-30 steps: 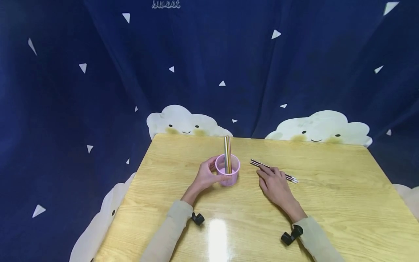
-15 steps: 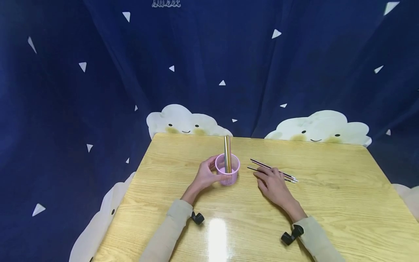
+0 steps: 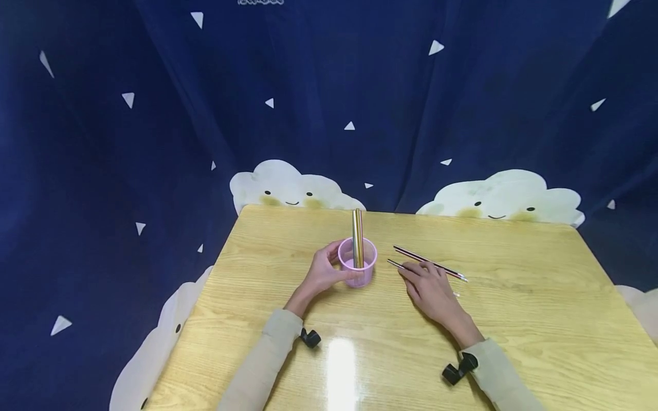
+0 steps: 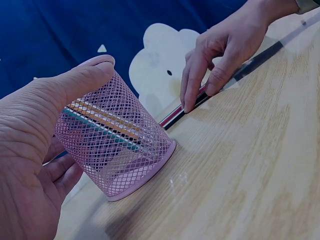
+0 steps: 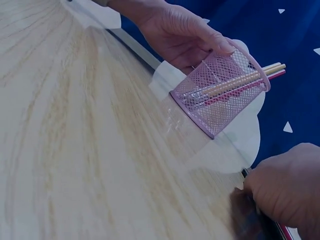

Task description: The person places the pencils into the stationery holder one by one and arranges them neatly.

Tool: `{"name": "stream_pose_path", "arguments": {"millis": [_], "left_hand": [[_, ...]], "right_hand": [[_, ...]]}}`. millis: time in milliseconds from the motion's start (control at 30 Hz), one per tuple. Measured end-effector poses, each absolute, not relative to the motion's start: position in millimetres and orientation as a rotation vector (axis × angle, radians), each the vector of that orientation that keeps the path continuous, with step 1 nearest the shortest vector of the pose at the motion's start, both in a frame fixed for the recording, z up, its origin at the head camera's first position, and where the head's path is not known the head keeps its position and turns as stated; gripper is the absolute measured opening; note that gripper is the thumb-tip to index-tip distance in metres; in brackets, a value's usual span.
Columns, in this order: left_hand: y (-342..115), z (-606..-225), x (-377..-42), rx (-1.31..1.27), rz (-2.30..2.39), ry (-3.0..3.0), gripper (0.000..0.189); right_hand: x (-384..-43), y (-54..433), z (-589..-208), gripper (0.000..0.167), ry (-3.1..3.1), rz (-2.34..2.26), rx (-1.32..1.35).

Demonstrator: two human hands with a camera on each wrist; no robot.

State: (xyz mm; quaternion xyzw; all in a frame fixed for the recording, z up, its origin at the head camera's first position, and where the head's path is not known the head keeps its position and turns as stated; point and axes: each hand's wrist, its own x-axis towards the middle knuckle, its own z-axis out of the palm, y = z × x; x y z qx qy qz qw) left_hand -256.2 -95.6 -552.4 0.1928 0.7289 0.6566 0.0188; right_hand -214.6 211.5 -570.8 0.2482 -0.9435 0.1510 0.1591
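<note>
A pink mesh pencil cup (image 3: 362,279) stands on the table with several coloured pencils (image 3: 357,231) upright in it, leaning to the far side. My left hand (image 3: 323,273) grips the cup from the left, thumb across its near wall. To the right, my right hand (image 3: 430,292) is low at the tabletop, pinching a dark striped pencil (image 3: 394,263) between thumb and fingers; the palm hides its middle. Two more striped pencils (image 3: 453,273) lie side by side just beyond these fingers. In the left wrist view the cup's mesh (image 4: 117,142) shows the pencils inside.
The light wood table (image 3: 534,319) ends at a straight back edge. Behind it hangs a dark blue curtain (image 3: 319,74) with white triangles and smiling clouds. Each wrist carries a small black camera, such as the right one (image 3: 457,370).
One pencil has come apart from the others, drawn toward me and slightly left under my right hand. My left hand and the cup have stayed in place. The head view has tilted slightly down.
</note>
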Motion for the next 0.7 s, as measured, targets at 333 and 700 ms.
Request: {"name": "stream_pose_path", "arguments": {"millis": [333, 700], "left_hand": [[-96.2, -551.8, -257.5, 0.603, 2.029, 2.27, 0.083], [-95.5, -550.7, -256.9, 0.595, 2.076, 2.211, 0.084]], "right_hand": [[-214.3, 210.3, -566.0, 0.036, -2.711, 0.378, 0.779], [-213.7, 205.1, -567.3, 0.03, -2.598, 0.449, 0.868]]}}
